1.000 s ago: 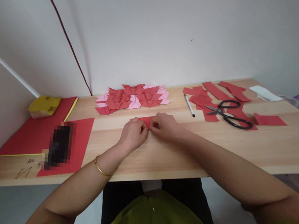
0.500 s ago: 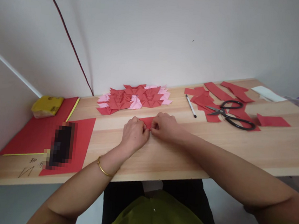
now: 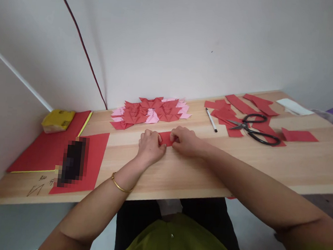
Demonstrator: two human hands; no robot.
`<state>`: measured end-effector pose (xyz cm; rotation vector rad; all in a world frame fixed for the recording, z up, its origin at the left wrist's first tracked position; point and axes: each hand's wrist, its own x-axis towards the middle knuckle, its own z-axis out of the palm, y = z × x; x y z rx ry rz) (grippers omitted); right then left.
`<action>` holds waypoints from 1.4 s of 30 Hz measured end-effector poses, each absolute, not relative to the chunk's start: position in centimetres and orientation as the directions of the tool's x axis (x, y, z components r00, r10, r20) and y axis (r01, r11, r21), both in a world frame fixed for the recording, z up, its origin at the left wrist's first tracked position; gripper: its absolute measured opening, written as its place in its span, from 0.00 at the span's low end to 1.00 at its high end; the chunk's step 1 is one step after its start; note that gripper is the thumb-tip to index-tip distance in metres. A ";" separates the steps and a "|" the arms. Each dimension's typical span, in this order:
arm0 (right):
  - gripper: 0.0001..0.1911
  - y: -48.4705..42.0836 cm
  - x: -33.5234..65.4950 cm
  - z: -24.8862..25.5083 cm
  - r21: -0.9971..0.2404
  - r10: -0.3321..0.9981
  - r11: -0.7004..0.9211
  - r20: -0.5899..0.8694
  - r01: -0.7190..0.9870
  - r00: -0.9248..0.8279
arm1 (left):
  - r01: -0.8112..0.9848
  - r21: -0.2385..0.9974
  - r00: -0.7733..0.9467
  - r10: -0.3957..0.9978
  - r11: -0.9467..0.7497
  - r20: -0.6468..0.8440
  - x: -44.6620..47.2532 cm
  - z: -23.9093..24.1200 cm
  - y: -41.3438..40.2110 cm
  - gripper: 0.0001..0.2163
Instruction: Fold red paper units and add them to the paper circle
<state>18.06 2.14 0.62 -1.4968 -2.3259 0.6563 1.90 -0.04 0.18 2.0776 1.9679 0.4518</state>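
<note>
A small red paper piece (image 3: 166, 138) lies on the wooden table (image 3: 239, 167) in front of me. My left hand (image 3: 149, 147) pinches its left edge with curled fingers. My right hand (image 3: 186, 141) presses and grips its right edge, fingers closed on it. Just behind the hands lies a heap of folded red and pink paper pieces (image 3: 151, 112).
Black scissors (image 3: 256, 128) lie on red paper strips (image 3: 239, 104) at the right, with a white pen (image 3: 211, 119) beside them. Large red sheets (image 3: 52, 145) and a yellow packet (image 3: 57, 120) sit at the left. A white wall rises right behind the table.
The hands stay on the red piece; more of it now shows between them. The view has shifted slightly downward.
</note>
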 end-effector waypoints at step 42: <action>0.08 3.0 19.3 0.6 -0.470 0.739 0.660 0.266 0.586 -0.619 | 0.529 0.824 0.179 0.976 -0.203 0.126 -1.4 0.4 2.4 0.08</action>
